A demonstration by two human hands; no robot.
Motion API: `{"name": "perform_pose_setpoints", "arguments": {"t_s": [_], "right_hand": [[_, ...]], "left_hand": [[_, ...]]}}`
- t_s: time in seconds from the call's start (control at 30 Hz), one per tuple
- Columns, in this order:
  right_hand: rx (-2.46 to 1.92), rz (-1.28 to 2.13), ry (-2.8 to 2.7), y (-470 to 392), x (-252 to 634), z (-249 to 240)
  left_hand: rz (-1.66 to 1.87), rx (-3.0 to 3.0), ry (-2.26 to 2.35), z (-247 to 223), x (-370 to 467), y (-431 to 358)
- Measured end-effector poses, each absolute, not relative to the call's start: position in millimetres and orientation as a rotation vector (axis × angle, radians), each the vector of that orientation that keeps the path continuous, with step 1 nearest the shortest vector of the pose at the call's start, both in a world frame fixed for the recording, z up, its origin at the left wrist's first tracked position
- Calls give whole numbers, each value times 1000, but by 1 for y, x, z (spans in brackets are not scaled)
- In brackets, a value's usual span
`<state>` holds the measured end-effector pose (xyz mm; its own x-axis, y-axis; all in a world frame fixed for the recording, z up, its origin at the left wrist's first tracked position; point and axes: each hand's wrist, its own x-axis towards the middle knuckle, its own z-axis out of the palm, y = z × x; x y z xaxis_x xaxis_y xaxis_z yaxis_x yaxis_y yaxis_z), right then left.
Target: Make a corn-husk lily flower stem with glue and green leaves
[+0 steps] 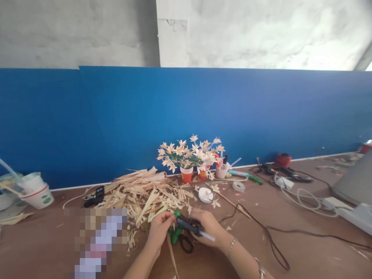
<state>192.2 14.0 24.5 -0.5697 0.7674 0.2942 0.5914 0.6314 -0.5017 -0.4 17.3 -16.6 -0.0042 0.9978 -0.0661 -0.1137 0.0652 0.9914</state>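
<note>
My right hand (207, 224) is wrapped round a black glue gun (188, 224), with a translucent glue stick poking out of its rear. The nozzle points left, toward the fingertips of my left hand (161, 226). That hand is pinched on a small pale piece, too small to make out clearly. Beneath the glue gun lie green wrapped pieces (175, 234) and the black loops of what look like scissors (186, 244). Pale dried husk strips (145, 193) are heaped beyond my left hand. A white round dish (205, 195) sits just beyond my right hand.
Husk flowers stand in red-and-white cups (186, 175) by the blue partition (130, 116). Right of them are a pink cup (221, 171) and a tape roll (238, 186). Black cable (270, 236) and a power strip (348, 217) lie right; a white cup (39, 195) stands left.
</note>
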Motion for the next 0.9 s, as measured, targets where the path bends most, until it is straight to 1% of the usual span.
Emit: {"name": "perform_pose_setpoints", "arguments": {"t_s": [0.07,0.13,0.27,0.33,0.47,0.53,0.6,0.7,0.77,0.83,0.87,0.9], "right_hand": [[-1045,501,-2337,10,189,27],[-1114,452,-2246,8,187,31],[-1437,198,-2012,10,199,43],[-1617,132,-1913,13,219,53],[-2094,193,-1732,18,278,63],[-2279,222,-1703,19,302,58],[-2409,326,-1688,20,316,47],[-2494,393,-1677,20,318,35],[-2529,248,-1681,17,310,37],[-2517,18,-1714,13,296,48],[-2452,-38,-1753,10,285,55],[-2335,-2,-1797,8,273,62]], "left_hand": [[1208,1081,1153,-15,0,17],[1192,1093,1141,-15,-1,16],[1182,1077,1169,-18,-3,18],[1185,1078,1197,-20,-4,19],[1189,1084,1200,-22,-4,20],[1191,1071,1196,-21,-3,20],[1203,1044,1202,-18,-2,18],[1205,1026,1194,-15,-1,17],[1208,1007,1184,-16,-1,18],[1218,975,1177,-18,-1,19],[1218,968,1172,-19,-1,20],[1215,968,1166,-19,0,20]]}}
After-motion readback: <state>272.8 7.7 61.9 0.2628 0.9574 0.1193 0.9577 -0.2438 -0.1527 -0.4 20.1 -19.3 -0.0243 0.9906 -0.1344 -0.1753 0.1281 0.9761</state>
